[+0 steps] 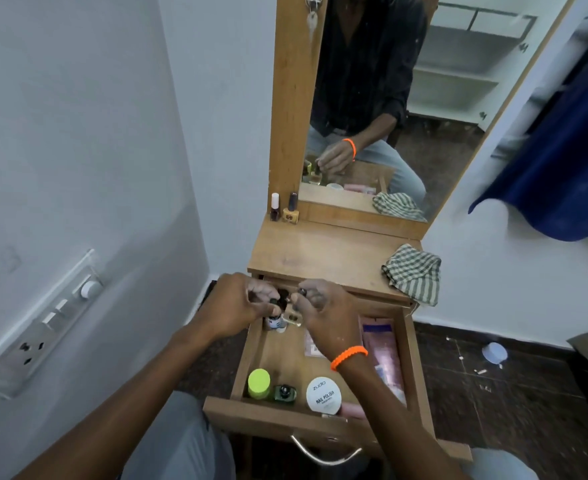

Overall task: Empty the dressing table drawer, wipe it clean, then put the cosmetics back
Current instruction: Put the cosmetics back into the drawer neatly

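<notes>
Head view is catching the left hand (247, 303) pinching a small dark-capped bottle (274, 318) at the drawer (251, 355)'s back left corner, while the right hand (323, 306) is gripping another small bottle (294, 315) just beside it. These are looking light, hard, probably glass and slick; gripping around the body, not the cap, seems safest.

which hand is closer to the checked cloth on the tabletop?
Right. The right hand is over the drawer's back, just left of the checked cloth; the left hand is farther left, beyond it.
</notes>
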